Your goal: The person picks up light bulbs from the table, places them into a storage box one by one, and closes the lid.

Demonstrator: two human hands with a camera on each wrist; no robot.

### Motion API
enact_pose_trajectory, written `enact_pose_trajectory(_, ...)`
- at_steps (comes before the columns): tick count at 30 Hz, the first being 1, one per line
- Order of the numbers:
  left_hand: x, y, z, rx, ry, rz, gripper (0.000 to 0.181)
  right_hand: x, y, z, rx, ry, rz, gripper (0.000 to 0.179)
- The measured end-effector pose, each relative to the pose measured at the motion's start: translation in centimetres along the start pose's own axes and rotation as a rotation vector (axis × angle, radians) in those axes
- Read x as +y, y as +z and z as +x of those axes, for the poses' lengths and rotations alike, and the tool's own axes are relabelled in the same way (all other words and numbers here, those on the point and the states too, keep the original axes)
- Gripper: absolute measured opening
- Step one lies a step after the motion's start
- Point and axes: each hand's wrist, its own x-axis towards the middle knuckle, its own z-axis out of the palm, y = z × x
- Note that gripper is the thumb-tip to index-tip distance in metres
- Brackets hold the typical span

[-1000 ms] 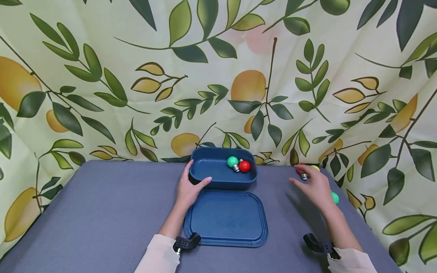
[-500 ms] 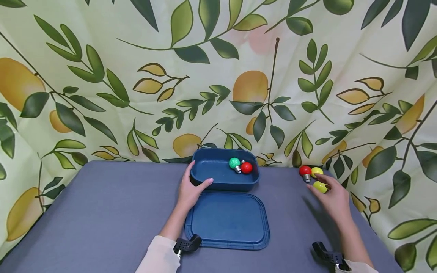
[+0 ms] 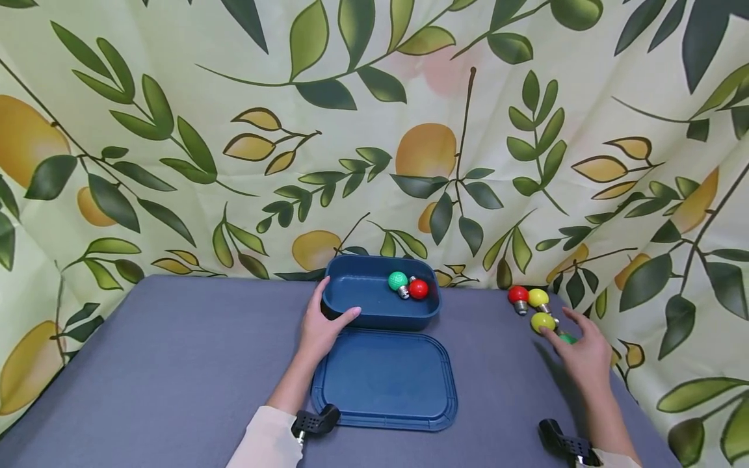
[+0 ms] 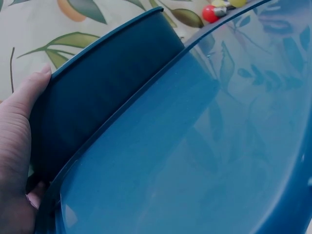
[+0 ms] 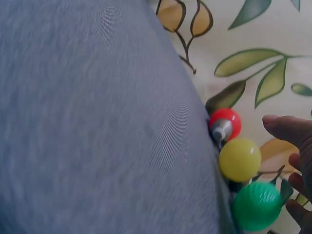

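My left hand [image 3: 323,328] holds the left end of a dark blue box [image 3: 374,318], its thumb at the front rim and fingers along the side. Inside the box lie a green bulb [image 3: 398,281] and a red bulb [image 3: 418,288]. Over at the right, my right hand [image 3: 585,354] reaches over small light bulbs with thumb and fingers spread apart. Nearest its thumb is a yellow bulb [image 3: 543,323]. A second green bulb [image 3: 567,338] is partly hidden by that hand. Another yellow bulb [image 3: 538,298] and a second red bulb [image 3: 518,296] lie behind.
A flat blue lid [image 3: 386,380] lies on the grey-blue table [image 3: 205,364] in front of the box. Behind the table hangs a leaf-and-fruit patterned cloth [image 3: 363,130], which also runs along the right edge close to the bulbs.
My right hand has moved right and toward me, from above the red bulb to beside the front yellow and green bulbs. My left hand stays at the box.
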Motion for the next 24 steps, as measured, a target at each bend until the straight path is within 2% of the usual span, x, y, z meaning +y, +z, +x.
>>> enact_pose_trajectory(13,0.0,-0.1,0.0,-0.003,-0.015,0.007,0.093,2.8,0.5,-0.2,-0.008,0.052,-0.015,0.061)
enact_pose_trajectory(19,0.0,-0.1,0.0,-0.006,-0.012,0.01,0.093,3.6,0.7,-0.3,0.018,0.011,-0.046,0.045)
enact_pose_trajectory(24,0.1,-0.1,0.0,-0.007,-0.014,0.01,0.093,3.7,0.7,-0.5,0.033,0.014,-0.053,0.035)
